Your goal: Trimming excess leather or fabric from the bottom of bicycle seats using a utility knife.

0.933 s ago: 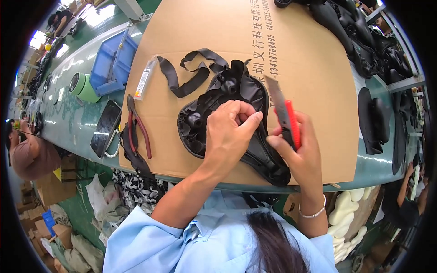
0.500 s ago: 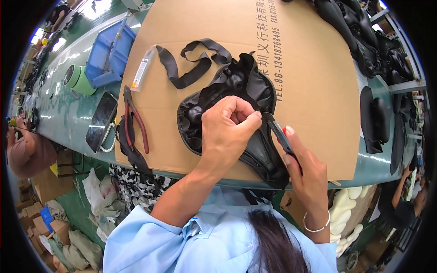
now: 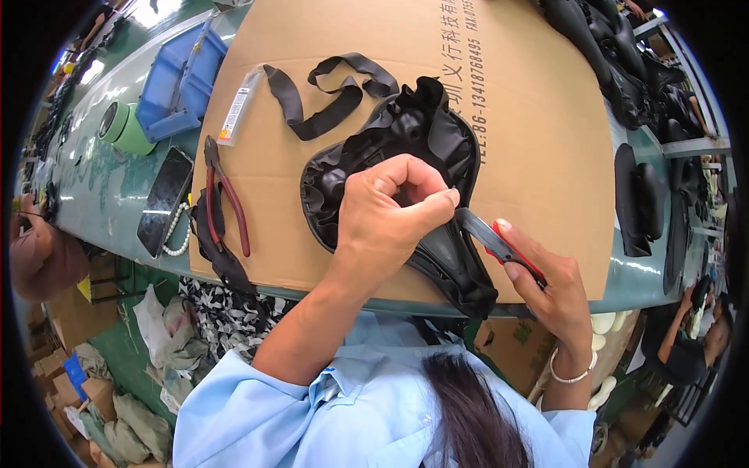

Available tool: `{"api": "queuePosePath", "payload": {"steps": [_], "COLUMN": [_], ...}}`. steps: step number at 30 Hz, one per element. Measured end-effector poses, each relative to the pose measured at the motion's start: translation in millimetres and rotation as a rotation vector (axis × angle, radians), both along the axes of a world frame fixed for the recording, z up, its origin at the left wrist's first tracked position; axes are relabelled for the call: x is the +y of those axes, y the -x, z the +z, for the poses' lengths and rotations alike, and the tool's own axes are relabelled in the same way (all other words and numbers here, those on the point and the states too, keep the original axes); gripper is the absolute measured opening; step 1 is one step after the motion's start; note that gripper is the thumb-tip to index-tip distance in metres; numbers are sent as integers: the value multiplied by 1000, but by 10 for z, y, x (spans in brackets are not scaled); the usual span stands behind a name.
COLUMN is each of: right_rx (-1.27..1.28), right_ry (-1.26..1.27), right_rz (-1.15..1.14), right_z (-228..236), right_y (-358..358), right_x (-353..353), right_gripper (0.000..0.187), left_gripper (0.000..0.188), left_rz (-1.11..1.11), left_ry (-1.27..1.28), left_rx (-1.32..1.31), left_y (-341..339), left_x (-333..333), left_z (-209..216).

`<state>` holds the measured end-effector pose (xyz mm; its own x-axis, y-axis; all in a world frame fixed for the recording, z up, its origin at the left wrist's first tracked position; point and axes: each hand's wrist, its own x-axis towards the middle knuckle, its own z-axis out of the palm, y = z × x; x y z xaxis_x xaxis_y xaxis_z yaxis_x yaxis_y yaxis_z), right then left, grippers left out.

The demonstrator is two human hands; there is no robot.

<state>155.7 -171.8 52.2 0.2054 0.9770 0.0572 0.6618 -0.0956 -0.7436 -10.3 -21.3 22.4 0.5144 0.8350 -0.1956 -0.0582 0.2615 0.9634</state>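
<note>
A black bicycle saddle (image 3: 449,269) lies upside down on a cardboard sheet, its loose black cover edge gathered in folds around the rim. Over its middle is my left hand (image 3: 386,207), thumb and forefinger pinched together beside the right rim; whatever is between the fingertips is hidden. My right hand (image 3: 558,285) grips a utility knife (image 3: 488,235) with a grey and red handle. The knife's front end points at the saddle's right rim, close to my left fingertips.
Left on the cardboard (image 3: 546,156) lie red-handled cutting pliers (image 3: 226,203), a clear blade case (image 3: 236,109) and a black fabric strip (image 3: 292,105). Beyond are a phone (image 3: 165,199), a green container (image 3: 129,129) and a blue bin (image 3: 179,82). Black saddle parts (image 3: 644,207) sit right.
My right hand and the knife have moved to the right, away from the saddle's middle. The left fingertips have shifted slightly right, still pinched.
</note>
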Motion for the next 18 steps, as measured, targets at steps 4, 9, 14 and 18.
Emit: {"api": "queuePosePath", "payload": {"steps": [4, 9, 14, 18], "right_rx": [151, -296, -567, -489], "right_ry": [177, 313, 294, 318], "right_rz": [39, 149, 141, 16], "right_z": [88, 338, 465, 396], "right_y": [-58, -224, -112, 187], "right_x": [-239, -419, -218, -353], "right_gripper": [51, 54, 52, 53], "left_gripper": [11, 8, 17, 18], "left_rz": [17, -106, -458, -741], "left_ry": [-27, 52, -1175, -1101], "left_rx": [-136, -303, 458, 357], "left_y": [54, 74, -84, -121], "left_x": [0, 19, -11, 76], "left_z": [-15, 94, 57, 2]}}
